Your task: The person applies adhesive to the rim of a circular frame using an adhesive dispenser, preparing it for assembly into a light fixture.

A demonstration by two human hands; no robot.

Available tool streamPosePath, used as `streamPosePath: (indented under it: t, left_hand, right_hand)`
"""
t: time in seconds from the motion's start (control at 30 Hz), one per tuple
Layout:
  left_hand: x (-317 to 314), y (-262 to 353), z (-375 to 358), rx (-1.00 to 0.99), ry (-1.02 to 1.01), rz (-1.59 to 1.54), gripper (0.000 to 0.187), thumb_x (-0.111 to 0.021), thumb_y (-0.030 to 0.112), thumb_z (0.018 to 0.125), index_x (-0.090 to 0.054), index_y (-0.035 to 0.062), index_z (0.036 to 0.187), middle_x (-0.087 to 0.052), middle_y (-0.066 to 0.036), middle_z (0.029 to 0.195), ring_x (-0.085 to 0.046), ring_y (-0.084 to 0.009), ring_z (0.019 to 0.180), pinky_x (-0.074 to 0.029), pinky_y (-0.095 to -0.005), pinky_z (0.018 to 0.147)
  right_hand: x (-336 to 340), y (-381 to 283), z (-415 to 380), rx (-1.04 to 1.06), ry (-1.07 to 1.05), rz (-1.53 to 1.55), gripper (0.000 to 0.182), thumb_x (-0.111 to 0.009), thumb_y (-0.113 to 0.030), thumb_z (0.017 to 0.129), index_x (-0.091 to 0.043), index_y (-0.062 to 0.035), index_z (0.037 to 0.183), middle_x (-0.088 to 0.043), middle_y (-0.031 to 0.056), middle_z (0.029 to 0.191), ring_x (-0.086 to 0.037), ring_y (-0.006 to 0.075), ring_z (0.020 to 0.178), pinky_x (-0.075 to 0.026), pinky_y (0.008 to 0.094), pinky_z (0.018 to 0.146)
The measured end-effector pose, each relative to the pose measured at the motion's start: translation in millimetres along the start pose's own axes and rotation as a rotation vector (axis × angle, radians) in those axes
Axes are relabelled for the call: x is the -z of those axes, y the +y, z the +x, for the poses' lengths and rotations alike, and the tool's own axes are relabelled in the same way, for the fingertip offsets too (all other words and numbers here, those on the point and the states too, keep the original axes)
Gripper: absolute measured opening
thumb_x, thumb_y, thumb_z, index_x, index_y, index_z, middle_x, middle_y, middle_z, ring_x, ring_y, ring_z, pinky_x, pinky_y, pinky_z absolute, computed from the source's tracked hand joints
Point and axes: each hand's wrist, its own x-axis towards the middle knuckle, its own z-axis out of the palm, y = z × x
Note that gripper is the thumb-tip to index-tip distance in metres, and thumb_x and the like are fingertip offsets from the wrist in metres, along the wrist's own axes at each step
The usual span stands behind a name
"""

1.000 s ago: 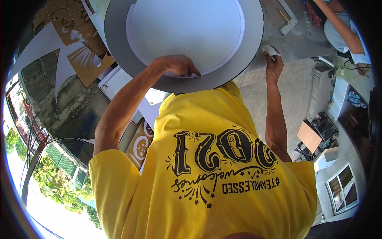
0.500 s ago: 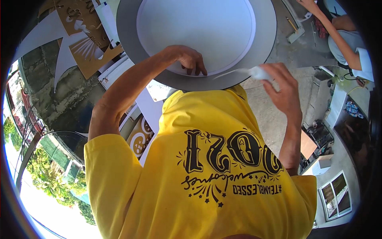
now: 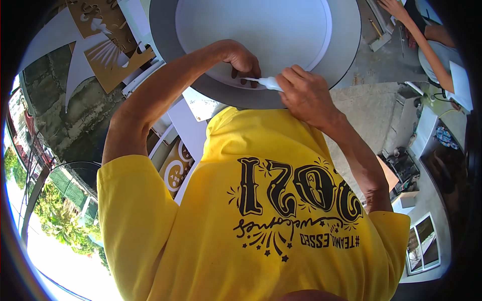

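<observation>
A large round grey disc [image 3: 346,35] with a raised white ring [image 3: 326,37] on it lies in front of my body. My left hand [image 3: 244,62] is at the near edge of the ring, fingers bent downward and touching it; whether they grip it is unclear. My right hand [image 3: 306,93] is closed around a small white bottle [image 3: 271,83] with a thin nozzle. The nozzle points left and its tip is beside the fingers of my left hand, just above the near part of the ring.
Brown cut-out boards [image 3: 108,60] and white sheets [image 3: 42,42] lie at the left. A co-worker's arm [image 3: 427,45] reaches in at the upper right, near a pencil [image 3: 375,26] on the grey surface. Boxes and a window frame [image 3: 423,244] are at the right.
My right hand has moved left and inward with the bottle, bringing the nozzle to my left hand. My left hand has shifted slightly up. The disc appears slightly further right.
</observation>
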Motion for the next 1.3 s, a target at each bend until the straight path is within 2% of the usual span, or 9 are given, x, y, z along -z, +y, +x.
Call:
streamPosePath:
  t: [0.03,0.13,0.2,0.3,0.33,0.57,0.63,0.83,1.3]
  left_hand:
    - [1.7,-5.8,5.3,-0.001,-0.003,-0.005,0.051,-0.052,-0.001,0.079,-0.062,0.0062,0.128,-0.068,-0.002,0.109,-0.061,-0.0136,0.097,-0.050,-0.0313,0.078]
    - [10.1,-17.4,15.5,-0.056,-0.064,-0.053,0.032,-0.053,0.005,0.085,-0.066,0.0045,0.114,-0.067,-0.002,0.096,-0.062,-0.0148,0.084,-0.050,-0.0316,0.070]
    - [15.5,-17.8,16.8,0.101,-0.084,-0.230,0.017,-0.054,0.022,0.091,-0.068,0.0140,0.096,-0.064,0.002,0.087,-0.057,-0.0121,0.074,-0.047,-0.0308,0.061]
    - [19.9,-2.9,4.6,0.086,-0.128,-0.254,0.020,-0.055,0.036,0.090,-0.063,0.0180,0.087,-0.060,0.003,0.077,-0.052,-0.0119,0.063,-0.042,-0.0288,0.054]
    - [19.9,-3.4,6.5,0.086,-0.103,-0.238,0.025,-0.052,0.041,0.092,-0.061,0.0187,0.086,-0.058,0.004,0.072,-0.047,-0.0110,0.055,-0.036,-0.0264,0.049]
    - [24.5,-18.9,12.9,0.157,-0.078,-0.297,0.024,-0.055,0.042,0.091,-0.060,0.0189,0.088,-0.058,0.003,0.076,-0.048,-0.0106,0.054,-0.037,-0.0269,0.044]
    - [21.4,-20.0,10.1,-0.058,-0.089,-0.330,0.025,-0.057,0.043,0.091,-0.061,0.0186,0.089,-0.057,0.004,0.074,-0.049,-0.0108,0.054,-0.038,-0.0272,0.044]
    - [27.0,-12.6,23.5,0.159,-0.083,-0.298,0.025,-0.057,0.043,0.091,-0.062,0.0190,0.093,-0.055,0.005,0.073,-0.046,-0.0109,0.054,-0.037,-0.0274,0.046]
    - [23.1,-24.7,25.7,0.091,-0.027,-0.370,0.027,-0.056,0.044,0.089,-0.060,0.0180,0.089,-0.051,0.003,0.068,-0.041,-0.0106,0.048,-0.034,-0.0258,0.044]
  right_hand:
    - [-4.4,-3.4,4.9,0.033,0.043,0.007,0.003,-0.062,-0.003,0.074,-0.059,-0.0022,0.074,-0.054,0.0055,0.079,-0.059,0.0174,0.078,-0.051,0.0323,0.057]
    - [-16.6,-8.9,17.4,0.095,0.058,0.031,0.003,-0.062,-0.004,0.074,-0.060,-0.0017,0.075,-0.054,0.0056,0.080,-0.059,0.0180,0.078,-0.052,0.0317,0.058]
    - [-24.4,-11.3,25.4,0.122,0.071,0.035,0.004,-0.062,-0.005,0.075,-0.061,-0.0011,0.076,-0.055,0.0060,0.081,-0.059,0.0182,0.079,-0.053,0.0316,0.058]
    - [-39.2,-12.3,35.8,0.175,0.106,0.035,0.007,-0.063,-0.006,0.076,-0.063,0.0001,0.079,-0.055,0.0063,0.083,-0.060,0.0184,0.082,-0.054,0.0313,0.058]
    - [-43.4,-13.1,38.4,0.197,0.122,0.029,0.008,-0.063,-0.006,0.077,-0.064,0.0008,0.082,-0.056,0.0061,0.084,-0.060,0.0184,0.084,-0.054,0.0310,0.058]
    - [-64.2,-21.3,51.8,0.243,0.177,-0.097,0.014,-0.067,-0.008,0.077,-0.068,-0.0002,0.089,-0.057,0.0054,0.090,-0.060,0.0189,0.087,-0.056,0.0296,0.059]
    - [-66.8,-19.9,51.1,0.221,0.164,-0.072,0.015,-0.068,-0.008,0.076,-0.069,-0.0009,0.089,-0.057,0.0059,0.090,-0.061,0.0192,0.088,-0.056,0.0295,0.062]
    - [-71.4,-19.7,56.1,0.277,0.200,-0.069,0.014,-0.069,-0.009,0.076,-0.069,-0.0011,0.088,-0.058,0.0069,0.090,-0.061,0.0191,0.089,-0.054,0.0293,0.066]
    - [-67.7,-17.3,53.6,0.175,0.208,0.065,0.008,-0.066,-0.008,0.084,-0.066,-0.0004,0.082,-0.057,0.0051,0.088,-0.061,0.0191,0.087,-0.056,0.0329,0.061]
